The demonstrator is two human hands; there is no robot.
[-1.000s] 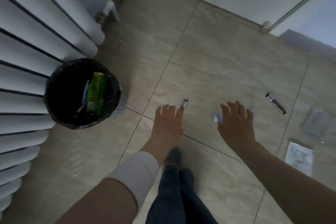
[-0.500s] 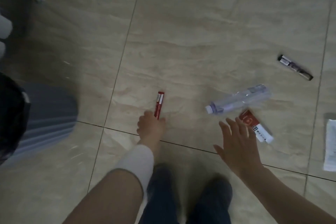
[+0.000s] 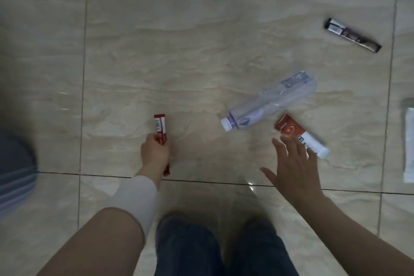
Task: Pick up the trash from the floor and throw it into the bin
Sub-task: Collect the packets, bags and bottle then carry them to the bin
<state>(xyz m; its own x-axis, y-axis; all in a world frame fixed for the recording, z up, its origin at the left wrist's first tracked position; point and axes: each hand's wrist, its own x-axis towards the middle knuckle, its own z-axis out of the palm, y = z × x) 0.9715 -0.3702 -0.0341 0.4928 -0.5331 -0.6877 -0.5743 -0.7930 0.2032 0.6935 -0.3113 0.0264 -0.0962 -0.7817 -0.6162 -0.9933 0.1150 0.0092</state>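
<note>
Now the clear crushed plastic bottle (image 3: 272, 101) lies at 2 o'clock, untouched. Right hand (image 3: 293, 163), fingers spread, has closed in on the red-and-white tube (image 3: 301, 135). Left hand (image 3: 154, 152) has clamped the red stick sachet (image 3: 160, 127); bin run next.

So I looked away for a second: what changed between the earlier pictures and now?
The left hand closed around the red packet it was only touching a second ago. The right hand, still open, moved toward the red and white tube. The bottle and dark wrapper stayed on the floor.
</note>
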